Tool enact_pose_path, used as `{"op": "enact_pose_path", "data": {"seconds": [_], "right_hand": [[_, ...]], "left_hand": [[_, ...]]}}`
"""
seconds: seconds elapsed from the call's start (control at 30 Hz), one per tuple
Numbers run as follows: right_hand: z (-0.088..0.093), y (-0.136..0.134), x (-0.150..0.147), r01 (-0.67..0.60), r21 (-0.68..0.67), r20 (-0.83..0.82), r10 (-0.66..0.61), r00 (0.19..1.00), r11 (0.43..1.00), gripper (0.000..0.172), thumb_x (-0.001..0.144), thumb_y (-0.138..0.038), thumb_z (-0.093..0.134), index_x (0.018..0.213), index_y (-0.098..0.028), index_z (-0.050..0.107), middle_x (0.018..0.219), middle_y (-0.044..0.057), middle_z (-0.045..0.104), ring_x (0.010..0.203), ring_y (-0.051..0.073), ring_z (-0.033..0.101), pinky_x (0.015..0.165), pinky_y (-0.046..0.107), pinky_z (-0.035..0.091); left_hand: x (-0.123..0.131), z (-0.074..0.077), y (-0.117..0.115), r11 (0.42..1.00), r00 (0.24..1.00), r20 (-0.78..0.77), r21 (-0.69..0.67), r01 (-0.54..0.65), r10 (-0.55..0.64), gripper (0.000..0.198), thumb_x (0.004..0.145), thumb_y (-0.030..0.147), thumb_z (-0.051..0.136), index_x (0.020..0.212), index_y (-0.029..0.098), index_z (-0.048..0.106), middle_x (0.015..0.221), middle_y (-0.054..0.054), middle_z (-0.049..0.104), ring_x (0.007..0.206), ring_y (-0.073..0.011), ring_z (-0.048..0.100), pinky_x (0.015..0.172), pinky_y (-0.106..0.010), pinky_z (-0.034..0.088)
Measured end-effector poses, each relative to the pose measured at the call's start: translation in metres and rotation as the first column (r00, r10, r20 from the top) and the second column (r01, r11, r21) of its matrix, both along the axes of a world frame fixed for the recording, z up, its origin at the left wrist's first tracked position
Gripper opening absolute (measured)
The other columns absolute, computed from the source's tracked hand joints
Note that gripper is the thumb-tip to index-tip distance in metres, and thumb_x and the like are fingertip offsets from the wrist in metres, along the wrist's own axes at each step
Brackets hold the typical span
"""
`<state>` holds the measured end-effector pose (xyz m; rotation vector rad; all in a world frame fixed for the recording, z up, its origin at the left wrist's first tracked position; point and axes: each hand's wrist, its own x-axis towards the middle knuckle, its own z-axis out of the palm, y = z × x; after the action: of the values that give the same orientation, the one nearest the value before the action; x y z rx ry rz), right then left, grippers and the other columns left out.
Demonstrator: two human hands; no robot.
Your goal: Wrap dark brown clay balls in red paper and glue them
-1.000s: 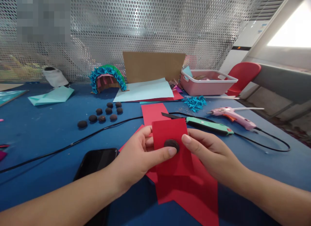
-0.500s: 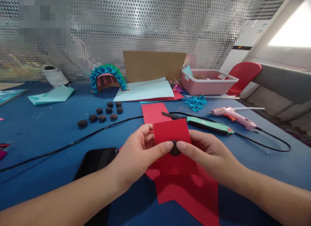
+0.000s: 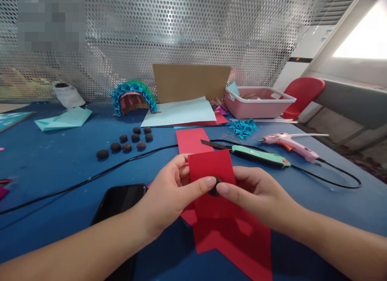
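Both my hands hold up a small piece of red paper with a dark round ball against its face. My left hand grips the paper's left side, its thumb tip on the ball. From the right, my right hand pinches the paper, thumb also on the ball and fingers behind the sheet. Beneath lie larger red paper pieces, partly hidden by my hands. Several similar dark balls rest on the table to the left.
A green utility knife with its blade out lies just beyond my right hand. A pink glue gun with a black cord is farther right. A phone lies by my left forearm. At the back stand a pink basket and a blue-green arch craft.
The red paper and ball have shifted slightly left and down. My right thumb has slid lower on the ball, which is now a little more uncovered at its top.
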<state>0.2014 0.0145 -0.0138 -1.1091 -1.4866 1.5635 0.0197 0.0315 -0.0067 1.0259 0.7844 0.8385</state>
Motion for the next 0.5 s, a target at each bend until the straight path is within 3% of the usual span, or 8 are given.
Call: {"op": "enact_pose_path", "data": {"seconds": [0.2,0.37,0.5], "right_hand": [[0.0016,-0.0003,-0.0004,-0.006,-0.034,-0.099,0.003,0.995,0.999,0.028,0.082,-0.040,0.066,0.102,-0.022,0.073,0.093,0.004,0.075,0.082,0.018,0.071,0.073,0.027,0.059],[0.0000,0.0022,-0.0005,0.122,0.077,-0.110,-0.113,0.988,0.990,0.020,0.081,-0.037,0.069,0.096,-0.024,0.075,0.094,0.003,0.075,0.086,0.019,0.071,0.074,0.027,0.060],[-0.0001,0.0023,-0.0007,0.141,0.050,-0.146,-0.133,0.980,0.989,0.018,0.081,-0.036,0.070,0.095,-0.026,0.075,0.094,0.002,0.076,0.085,0.018,0.072,0.074,0.026,0.060]], "left_hand": [[-0.0014,0.0007,0.0001,1.000,1.000,-0.009,-0.015,0.021,-0.021,0.044,0.079,0.027,0.075,0.115,0.018,0.054,0.109,-0.009,0.072,0.095,-0.0211,0.070,0.077,-0.027,0.057],[-0.0001,0.0027,-0.0009,0.998,0.999,-0.039,-0.052,-0.018,0.016,0.052,0.076,0.031,0.077,0.117,0.018,0.047,0.120,-0.013,0.067,0.111,-0.0273,0.064,0.086,-0.033,0.054],[0.0000,0.0037,-0.0019,0.999,0.999,-0.053,-0.036,0.001,-0.003,0.049,0.078,0.026,0.075,0.117,0.017,0.046,0.114,-0.013,0.069,0.104,-0.0275,0.067,0.081,-0.035,0.056]]}}
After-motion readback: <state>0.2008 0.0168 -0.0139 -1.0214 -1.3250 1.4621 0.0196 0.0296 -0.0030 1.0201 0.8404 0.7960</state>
